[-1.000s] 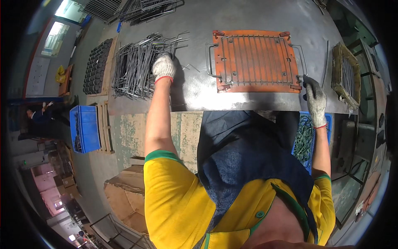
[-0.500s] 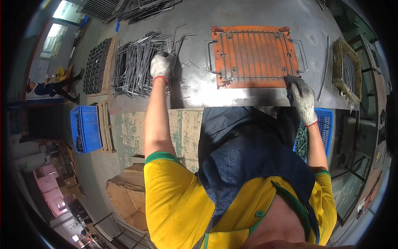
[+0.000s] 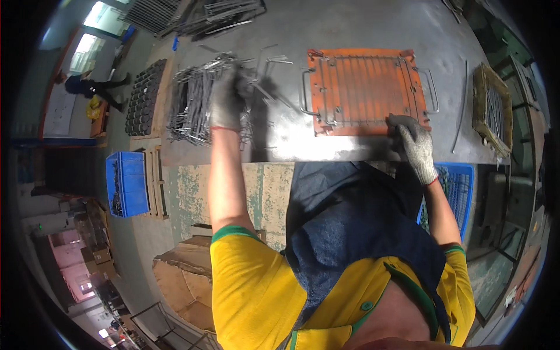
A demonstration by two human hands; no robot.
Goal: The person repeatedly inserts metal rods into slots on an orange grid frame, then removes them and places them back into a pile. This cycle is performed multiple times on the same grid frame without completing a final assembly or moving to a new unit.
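My left hand (image 3: 227, 102), in a pale glove with dark fingertips, is over the heap of bent metal rods (image 3: 195, 108) at the left of the steel table. Motion smears its fingers, so I cannot tell whether they grip a rod. Some bent rods (image 3: 271, 93) stick out beside it. My right hand (image 3: 415, 140), gloved alike, is at the front right corner of an orange fixture board (image 3: 364, 125); its fingers reach left along that edge, somewhat apart, with no held object visible. A wire rack (image 3: 366, 87) of parallel rods lies on the board, with looped handles (image 3: 304, 93) at both sides.
A wooden box of straight rods (image 3: 483, 108) stands at the table's right, beside one long loose rod (image 3: 462, 105). More rods (image 3: 221, 17) lie at the back left. Blue crates (image 3: 131, 184) (image 3: 464, 181) are below the table's level. A person (image 3: 93, 87) is far left.
My left hand has lifted or shifted slightly over the heap and become blurred. My right hand has slid left along the board's front edge. The whole view has shifted a little.
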